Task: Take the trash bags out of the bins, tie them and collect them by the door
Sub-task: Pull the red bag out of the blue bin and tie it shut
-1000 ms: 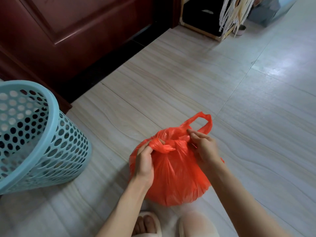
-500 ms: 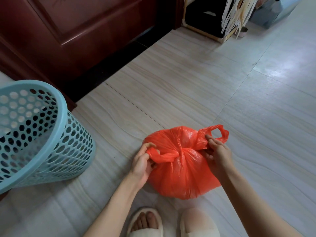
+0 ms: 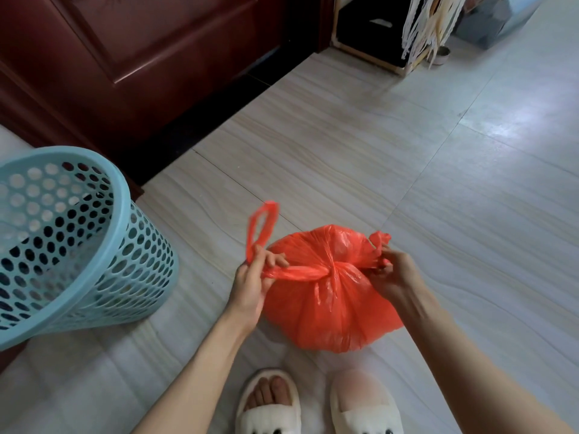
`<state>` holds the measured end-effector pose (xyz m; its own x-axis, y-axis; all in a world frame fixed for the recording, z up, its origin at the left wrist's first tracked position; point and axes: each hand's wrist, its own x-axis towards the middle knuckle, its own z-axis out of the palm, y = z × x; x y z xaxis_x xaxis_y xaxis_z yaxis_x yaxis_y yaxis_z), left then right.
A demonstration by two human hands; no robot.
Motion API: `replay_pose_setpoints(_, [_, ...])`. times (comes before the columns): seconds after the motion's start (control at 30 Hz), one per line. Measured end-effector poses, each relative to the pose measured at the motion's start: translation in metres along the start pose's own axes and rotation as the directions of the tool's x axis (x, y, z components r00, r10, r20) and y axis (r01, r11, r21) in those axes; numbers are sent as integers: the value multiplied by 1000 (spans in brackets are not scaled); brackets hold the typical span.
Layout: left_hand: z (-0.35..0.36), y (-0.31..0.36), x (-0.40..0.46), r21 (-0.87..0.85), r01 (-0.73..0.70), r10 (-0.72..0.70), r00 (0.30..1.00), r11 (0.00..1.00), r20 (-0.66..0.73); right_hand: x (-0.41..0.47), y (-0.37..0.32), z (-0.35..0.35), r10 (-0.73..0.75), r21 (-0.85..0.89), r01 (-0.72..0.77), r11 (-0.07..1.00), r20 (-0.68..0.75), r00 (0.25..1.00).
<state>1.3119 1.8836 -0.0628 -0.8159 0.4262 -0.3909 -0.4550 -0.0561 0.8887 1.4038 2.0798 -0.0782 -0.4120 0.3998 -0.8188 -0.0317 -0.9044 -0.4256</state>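
Observation:
A full orange-red trash bag (image 3: 332, 305) sits on the tiled floor in front of my feet. Its two handles are crossed into a knot (image 3: 332, 270) on top. My left hand (image 3: 250, 283) grips the left handle, whose loop sticks up above my fingers. My right hand (image 3: 390, 274) pinches the right handle end at the bag's upper right. The handles are stretched apart sideways. A light blue perforated bin (image 3: 78, 245) stands at the left with no bag in it. The dark red door (image 3: 150, 57) is beyond it.
A black-fronted box with a pale wooden frame (image 3: 369, 29) stands at the back by the door frame, with white strips (image 3: 429, 23) hanging beside it. My two white slippers (image 3: 316, 405) are right below the bag. Pale floor tiles (image 3: 470, 151) stretch to the right.
My hands have moved apart, drawing the handles outward and tightening the knot. The left handle loop now stands up above my left hand. The bag has settled lower and flatter.

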Motion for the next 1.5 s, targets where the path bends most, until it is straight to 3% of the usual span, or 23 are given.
replay_pose_setpoints(0.07, [3, 1, 2, -343, 123, -138, 990, 931, -20, -2, 3, -1, 25, 106, -26, 994, 15, 1000])
replay_pose_setpoints(0.1, [6, 2, 1, -391, 152, -177, 984, 908, -28, -2, 4, -3, 31, 129, -32, 991, 11, 999])
replay_pose_setpoints(0.27, [20, -3, 0, -177, 182, -203, 973, 967, -109, 1, 8, -13, -19, 38, 18, 999, 13, 1000])
replay_pose_setpoints(0.37, [18, 8, 10, -320, 196, -244, 962, 927, -119, -3, 6, -13, -176, -114, 185, 976, 85, 981])
replay_pose_setpoints(0.43, [15, 20, 16, -433, 245, -274, 962, 868, -4, -7, 7, -16, -215, -173, 232, 957, 112, 970])
replay_pose_setpoints(0.53, [24, 34, 18, -435, 291, -276, 956, 852, 99, -14, 17, -18, -228, -230, 258, 938, 151, 962])
replay_pose_setpoints(0.63, [36, 25, 3, -305, 229, -183, 968, 925, 173, -25, 17, -13, -277, -224, 310, 924, 167, 946])
replay_pose_setpoints(0.73, [27, 1, -18, 147, 82, -118, 960, 986, 255, -35, 12, -11, -273, -196, 306, 932, 178, 945])
replay_pose_setpoints(0.8, [24, -4, -28, 504, -99, -48, 961, 858, 271, -38, 13, -9, -253, -208, 285, 936, 168, 953])
replay_pose_setpoints(0.87, [23, -8, -25, 744, -277, 96, 956, 608, 277, -41, 14, -9, -234, -232, 266, 936, 158, 959])
replay_pose_setpoints(0.93, [29, -7, -20, 790, -320, 176, 948, 523, 267, -43, 14, -8, -224, -247, 258, 934, 158, 962])
replay_pose_setpoints(1.03, [56, -5, -14, 651, -284, 151, 956, 704, 253, -45, 14, -6, -226, -297, 269, 916, 172, 959])
replay_pose_setpoints(1.1, [73, -7, -8, 509, -122, 57, 988, 852, 141, -41, 14, -8, -214, -349, 259, 901, 162, 963])
replay_pose_setpoints(1.17, [85, -7, 2, 480, 15, -21, 1000, 877, 7, -40, 10, -13, -199, -363, 246, 899, 163, 966])
replay_pose_setpoints(1.2, [86, -9, 9, 550, 40, -35, 999, 834, -18, -41, 7, -17, -209, -357, 258, 898, 170, 963])
replay_pose_setpoints(1.27, [89, -9, 11, 758, 51, -90, 996, 650, 10, -47, -1, -25, -296, -334, 339, 879, 173, 939])
replay_pose_setpoints(1.33, [91, -4, 8, 862, -42, -139, 982, 505, 129, -53, -11, -26, -406, -317, 449, 835, 195, 893])
replay_pose_setpoints(1.43, [94, -2, -4, 907, -245, -259, 904, 343, 341, -58, -25, -18, -488, -348, 569, 745, 298, 821])
replay_pose_setpoints(1.5, [97, -8, -8, 936, -324, -308, 884, 140, 352, -61, -32, -5, -476, -377, 615, 692, 402, 782])
